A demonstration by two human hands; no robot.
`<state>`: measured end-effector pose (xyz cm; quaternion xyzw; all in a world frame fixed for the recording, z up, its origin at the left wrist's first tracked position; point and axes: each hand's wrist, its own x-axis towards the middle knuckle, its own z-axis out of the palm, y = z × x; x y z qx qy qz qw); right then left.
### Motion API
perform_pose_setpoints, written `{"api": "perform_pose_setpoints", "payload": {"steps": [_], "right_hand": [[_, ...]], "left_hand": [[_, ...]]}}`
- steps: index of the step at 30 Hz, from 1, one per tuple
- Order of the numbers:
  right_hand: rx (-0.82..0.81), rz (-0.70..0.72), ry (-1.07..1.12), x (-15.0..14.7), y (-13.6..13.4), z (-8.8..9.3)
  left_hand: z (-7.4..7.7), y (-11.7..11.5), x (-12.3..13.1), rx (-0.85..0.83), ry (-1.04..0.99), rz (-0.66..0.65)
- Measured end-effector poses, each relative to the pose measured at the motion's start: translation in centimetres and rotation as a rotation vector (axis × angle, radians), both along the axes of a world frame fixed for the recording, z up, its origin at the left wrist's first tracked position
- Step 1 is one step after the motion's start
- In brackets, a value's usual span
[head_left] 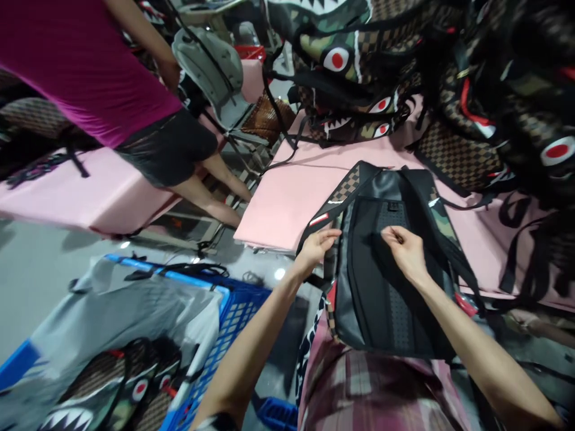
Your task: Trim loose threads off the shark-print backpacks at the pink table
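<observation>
A black backpack (380, 287) with brown checkered and camouflage sides lies back panel up, partly on the pink table and partly over my lap. At its left edge is my left hand (318, 248), thumb and fingers closed together on the bag's side. Over the upper middle of the padded back panel, my right hand (406, 248) is curled with its fingertips pinched. Whatever sits in that pinch is too small to make out. A red-and-white label (319, 219) shows on the bag's left side, just above my left hand.
Many checkered shark-face bags (341, 57) are heaped on the pink table (283, 209), behind and to the right. A blue crate (224, 323) lined with clear plastic holds more bags at lower left. A person in a magenta top (103, 72) stands near a grey chair (215, 72).
</observation>
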<state>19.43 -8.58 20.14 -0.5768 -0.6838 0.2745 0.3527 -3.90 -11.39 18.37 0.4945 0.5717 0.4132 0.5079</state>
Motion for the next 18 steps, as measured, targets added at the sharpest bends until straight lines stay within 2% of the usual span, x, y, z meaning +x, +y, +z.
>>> {"api": "perform_pose_setpoints", "payload": {"steps": [3,5,7,9,12,15,18], "right_hand": [[0.229,-0.183,-0.265,7.5,0.1,1.1],[0.148,-0.301,-0.459,12.1,-0.5,1.2],[-0.052,-0.325,-0.516,14.4,-1.6,0.9],[-0.201,-0.236,-0.426,14.0,-3.0,0.6],[-0.233,-0.059,-0.272,10.0,-4.9,0.5],[-0.228,0.083,-0.339,6.4,-5.4,0.6],[-0.327,0.122,-0.347,6.5,-4.8,0.4]], "left_hand": [[1.2,-3.2,1.1,0.425,0.391,-0.124],[2.4,-5.2,1.7,0.685,0.504,-0.227],[3.7,-6.1,2.3,0.726,0.488,-0.224],[4.9,-5.1,2.9,0.630,0.471,-0.122],[5.4,-0.9,4.0,0.505,0.509,0.108],[4.3,3.8,5.1,0.376,0.537,0.202],[2.8,6.3,5.8,0.303,0.561,0.189]]}}
